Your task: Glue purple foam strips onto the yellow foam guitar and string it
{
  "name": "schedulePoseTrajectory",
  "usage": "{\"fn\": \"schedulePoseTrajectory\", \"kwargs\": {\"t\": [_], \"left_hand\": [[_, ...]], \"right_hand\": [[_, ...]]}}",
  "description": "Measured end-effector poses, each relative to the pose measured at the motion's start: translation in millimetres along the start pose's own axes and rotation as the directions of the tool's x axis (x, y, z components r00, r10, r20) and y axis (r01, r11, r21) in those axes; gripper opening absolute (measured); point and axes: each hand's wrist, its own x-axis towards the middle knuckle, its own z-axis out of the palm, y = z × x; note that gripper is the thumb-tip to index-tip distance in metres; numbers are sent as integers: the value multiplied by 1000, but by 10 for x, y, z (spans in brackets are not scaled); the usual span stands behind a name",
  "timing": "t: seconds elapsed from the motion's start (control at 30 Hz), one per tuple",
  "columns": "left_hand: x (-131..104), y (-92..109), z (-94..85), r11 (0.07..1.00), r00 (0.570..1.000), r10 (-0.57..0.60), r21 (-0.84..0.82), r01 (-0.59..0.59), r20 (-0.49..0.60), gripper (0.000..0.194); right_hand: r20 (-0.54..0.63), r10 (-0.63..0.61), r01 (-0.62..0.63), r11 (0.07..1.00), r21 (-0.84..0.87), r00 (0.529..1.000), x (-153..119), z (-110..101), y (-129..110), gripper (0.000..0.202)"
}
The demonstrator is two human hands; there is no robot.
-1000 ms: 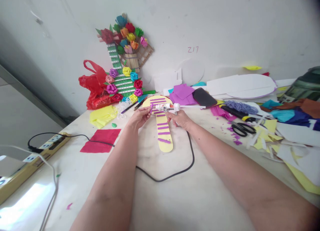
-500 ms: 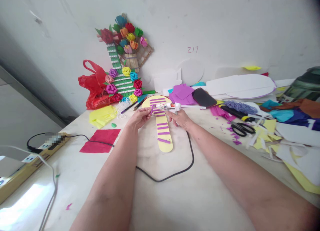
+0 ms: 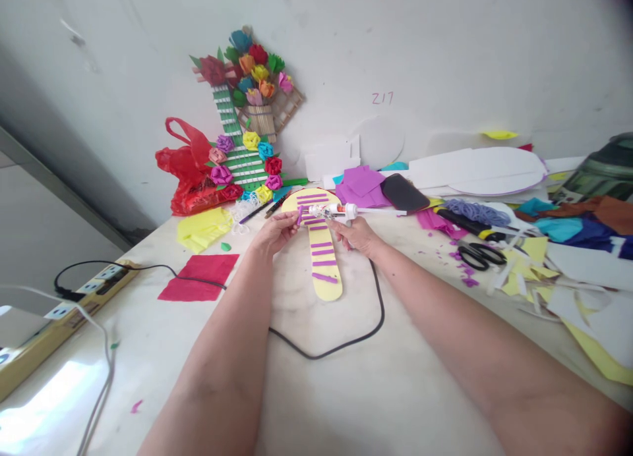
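Observation:
My right hand (image 3: 357, 235) is wrapped round the handle of a white hot glue gun (image 3: 341, 211), whose nozzle points left. Between the fingertips of my left hand (image 3: 279, 232) is a small purple paper strip (image 3: 299, 215), right at the nozzle. Below both hands lies a yellow guitar-shaped cutout (image 3: 326, 290), its long rounded end towards me. Several purple strips (image 3: 323, 252) run across it, the lowest one slanted. The glue gun and my hands hide part of its wide end. A black cord (image 3: 341, 346) loops over the table from the gun and passes under my left forearm.
At the back left stand a paper-flower decoration (image 3: 247, 159) and a red plastic bag (image 3: 185, 166). Red paper (image 3: 198, 278) and a power strip (image 3: 89, 291) lie left. On the right are scissors (image 3: 481, 255), purple sheets (image 3: 361, 186), a cutter (image 3: 467, 223) and paper scraps (image 3: 529, 271).
Almost nothing differs. Both hands, the glue gun and the purple strip hold their places, and the view has shifted very slightly.

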Motion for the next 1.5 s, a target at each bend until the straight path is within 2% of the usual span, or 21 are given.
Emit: {"fn": "schedulePoseTrajectory", "kwargs": {"t": [0.23,0.7,0.97,1.27,1.5], "left_hand": [[8,2,-33,1000,1000,15,-24,-15,-6,12],[29,-15,-62,999,1000,13,-30,-13,20,13],[12,1,-49,997,998,15,-81,-20,-56,14],[39,-13,-98,996,999,30,-81,-31,-13,14],[29,-13,-95,993,998,29,-110,-34,-49,14]], "right_hand": [[35,-4,4,1000,-7,999,5,5,15,35],[-1,-20,20,999,-39,1000,23,8,33,39],[29,-18,21,996,-82,999,-17,12,-32,42],[50,-12,19,992,-127,999,-16,2,-25,39],[64,-15,27,983,-181,998,-23,2,-40,40]]}}
